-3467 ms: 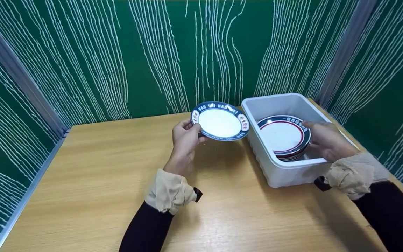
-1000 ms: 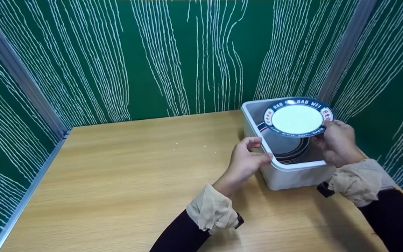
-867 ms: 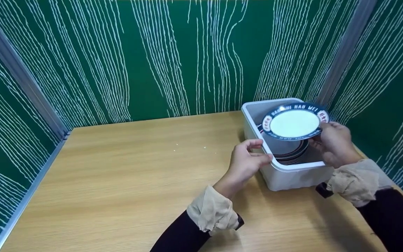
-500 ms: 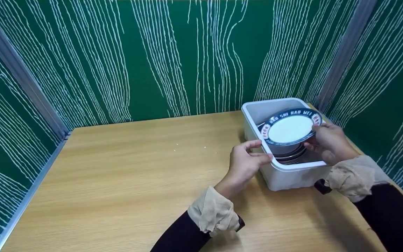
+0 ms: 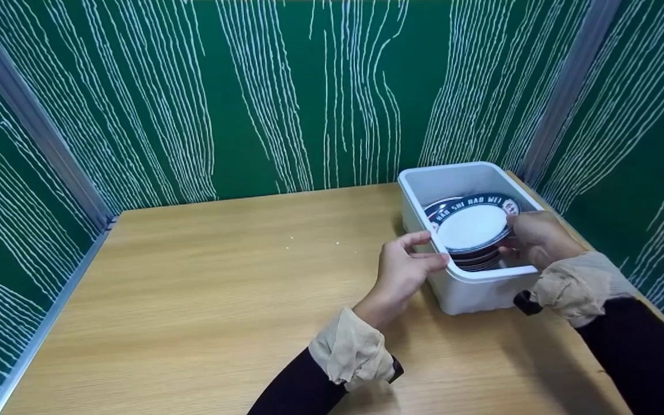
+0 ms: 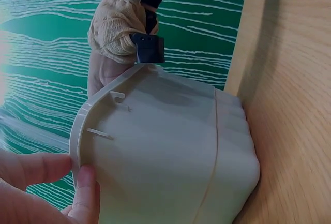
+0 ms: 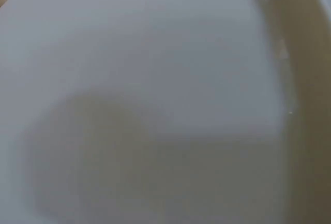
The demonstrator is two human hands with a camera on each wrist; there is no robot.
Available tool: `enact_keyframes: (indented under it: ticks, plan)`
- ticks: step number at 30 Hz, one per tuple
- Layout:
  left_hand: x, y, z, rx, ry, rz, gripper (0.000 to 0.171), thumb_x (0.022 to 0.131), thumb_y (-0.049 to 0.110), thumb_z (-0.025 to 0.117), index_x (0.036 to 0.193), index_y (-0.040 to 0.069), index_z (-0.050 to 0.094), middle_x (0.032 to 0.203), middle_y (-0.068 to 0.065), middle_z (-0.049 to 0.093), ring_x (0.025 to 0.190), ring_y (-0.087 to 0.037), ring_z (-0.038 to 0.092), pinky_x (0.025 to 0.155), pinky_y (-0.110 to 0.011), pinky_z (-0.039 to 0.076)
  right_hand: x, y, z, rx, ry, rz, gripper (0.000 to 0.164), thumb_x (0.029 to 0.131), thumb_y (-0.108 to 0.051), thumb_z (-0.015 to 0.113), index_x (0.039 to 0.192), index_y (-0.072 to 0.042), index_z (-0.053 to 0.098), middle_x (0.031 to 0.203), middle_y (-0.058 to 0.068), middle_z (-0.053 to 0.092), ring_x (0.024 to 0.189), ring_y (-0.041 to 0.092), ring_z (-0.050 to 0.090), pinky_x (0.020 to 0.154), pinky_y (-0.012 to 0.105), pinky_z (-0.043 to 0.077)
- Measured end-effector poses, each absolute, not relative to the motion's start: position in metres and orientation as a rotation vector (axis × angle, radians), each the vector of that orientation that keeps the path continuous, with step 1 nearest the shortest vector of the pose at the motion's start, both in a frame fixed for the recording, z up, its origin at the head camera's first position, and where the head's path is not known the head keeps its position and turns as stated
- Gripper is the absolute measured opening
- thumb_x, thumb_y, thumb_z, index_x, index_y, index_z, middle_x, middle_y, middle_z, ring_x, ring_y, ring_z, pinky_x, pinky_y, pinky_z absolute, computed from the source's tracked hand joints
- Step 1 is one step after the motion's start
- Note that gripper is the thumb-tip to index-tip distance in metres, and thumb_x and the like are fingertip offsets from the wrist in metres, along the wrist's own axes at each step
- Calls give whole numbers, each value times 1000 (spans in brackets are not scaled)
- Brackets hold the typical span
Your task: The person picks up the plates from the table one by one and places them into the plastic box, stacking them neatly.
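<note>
A plate (image 5: 473, 227) with a white centre and a dark lettered rim tilts inside the white plastic bin (image 5: 487, 293), over a stack of plates (image 5: 476, 262). My right hand (image 5: 542, 237) reaches over the bin's right side and pinches the plate's right edge, its lower fingers partly hidden under the rim. At the front left corner, my left hand (image 5: 402, 268) pinches the bin's rim between thumb and fingers. The left wrist view shows its fingertips at the rim of the bin (image 6: 165, 131). In the right wrist view, the bin's pale inner wall (image 7: 207, 79) fills most of the picture.
The bin stands at the right end of a wooden table (image 5: 205, 300), near its right edge. Small white specks (image 5: 338, 242) lie on the tabletop. Green walls (image 5: 251, 104) with white wavy lines rise behind and at both sides.
The lettered plate passed from my left hand, left of the bin, to my right hand, which has lowered it over the stack. My left hand moved right onto the bin's rim.
</note>
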State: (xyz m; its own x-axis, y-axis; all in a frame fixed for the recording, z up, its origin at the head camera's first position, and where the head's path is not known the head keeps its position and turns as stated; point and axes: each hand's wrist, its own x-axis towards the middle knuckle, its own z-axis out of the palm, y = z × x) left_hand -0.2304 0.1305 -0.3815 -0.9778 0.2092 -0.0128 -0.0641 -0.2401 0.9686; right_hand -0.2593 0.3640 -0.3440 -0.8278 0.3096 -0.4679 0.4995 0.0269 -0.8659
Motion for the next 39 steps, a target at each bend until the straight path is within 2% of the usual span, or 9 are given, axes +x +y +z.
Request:
enact_keyframes:
  ticks: [5,9,12,17,21,24,27,32,39]
  plan:
    - [-230,131,-381,171,1812,2340,45,78,-16,78,119,-1,70,95,-9,70,84,-22,74,80,-32,62,-259,365,-342,880,2130,-1887,60,109,-10,29,164,-6,4,116,15,52,78,18,61,68,27,59]
    - [-230,130,-380,167,1799,2341,43,78,-15,78,118,0,71,95,-9,70,84,-22,73,80,-33,62,-259,365,-338,846,2060,-1929,60,110,-18,33,164,-12,6,120,12,48,85,18,60,71,26,58]
    - [-230,129,-379,179,1792,2345,43,79,-15,77,119,-1,70,96,-9,69,84,-22,73,80,-33,62,-258,364,-335,794,1939,-2023,53,110,-26,37,159,-19,17,121,9,45,93,18,56,75,25,57]
    - [-230,129,-379,184,1793,2345,43,79,-15,77,119,-1,70,96,-9,70,85,-22,73,80,-33,62,-257,364,-334,765,1819,-2119,49,110,-30,41,154,-25,20,123,7,44,100,18,53,80,24,57]
    - [-229,130,-380,201,1794,2342,43,79,-15,77,120,-2,70,102,-11,69,86,-22,73,81,-33,62,-258,365,-337,780,1924,-2074,60,109,-32,42,161,-22,14,122,6,51,99,17,57,81,25,57]
    - [-228,130,-381,206,1784,2353,43,79,-15,77,120,-3,69,104,-13,69,86,-23,73,81,-33,62,-258,365,-341,773,2085,-2002,69,109,-35,40,164,-15,5,125,6,50,102,17,58,85,25,56]
    - [-228,131,-381,195,1779,2359,43,79,-16,77,119,-4,69,103,-14,69,85,-23,73,81,-33,62,-257,363,-344,739,2262,-1899,74,109,-38,38,164,-5,1,139,12,41,113,21,52,95,28,53]
    - [-228,132,-381,196,1793,2344,43,79,-15,77,120,-2,70,102,-12,69,86,-22,73,82,-33,62,-254,361,-346,602,2452,-1725,76,109,-40,35,161,4,2,160,25,21,133,36,33,112,45,41]
    - [-227,129,-381,178,1832,2313,44,81,-12,78,123,0,70,102,-8,68,86,-21,73,83,-33,62,-254,353,-349,439,2558,-1528,77,110,-41,37,159,9,6,154,31,33,134,38,41,114,58,39]
